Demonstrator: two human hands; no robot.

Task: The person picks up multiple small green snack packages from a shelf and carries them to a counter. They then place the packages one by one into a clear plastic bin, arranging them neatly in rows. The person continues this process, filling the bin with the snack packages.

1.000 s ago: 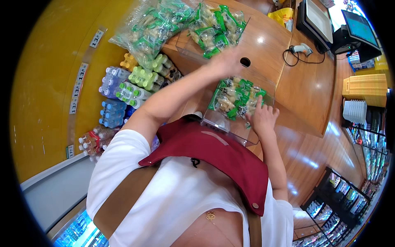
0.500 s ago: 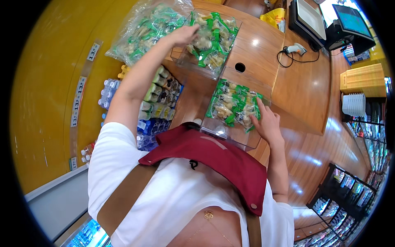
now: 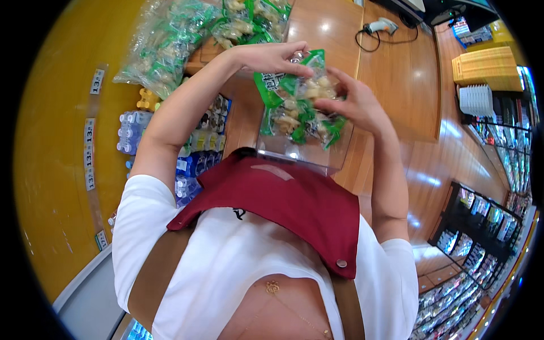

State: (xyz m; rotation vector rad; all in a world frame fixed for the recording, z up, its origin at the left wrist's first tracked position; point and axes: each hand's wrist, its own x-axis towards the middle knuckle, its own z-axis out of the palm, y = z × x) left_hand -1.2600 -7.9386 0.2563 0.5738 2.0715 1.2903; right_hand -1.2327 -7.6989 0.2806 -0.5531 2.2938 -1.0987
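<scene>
Between my two hands is a green-and-clear food packet [image 3: 317,84] with pale, knobby pieces inside. My left hand [image 3: 275,59] grips its upper edge between thumb and fingers. Its right side is held by my right hand [image 3: 362,105], thumb in front and fingers partly hidden behind. Just below lie several similar packets [image 3: 286,120] in a clear plastic bin [image 3: 294,153]. Farther off, past my left forearm, more such packets [image 3: 252,20] fill another spot on the counter. A large clear bag [image 3: 164,48] of the same packets sits at the far left.
A wooden counter [image 3: 396,79] curves away to the right, with a corded barcode scanner [image 3: 381,26] on it. Packs of bottled drinks [image 3: 136,131] stand low on the left beside a yellow panel [image 3: 56,141]. Yellow baskets [image 3: 487,69] are stacked at the far right.
My left hand has come from the far packets to the near bin and now grips a packet. My right hand has closed on that packet too. The whole view has shifted.
</scene>
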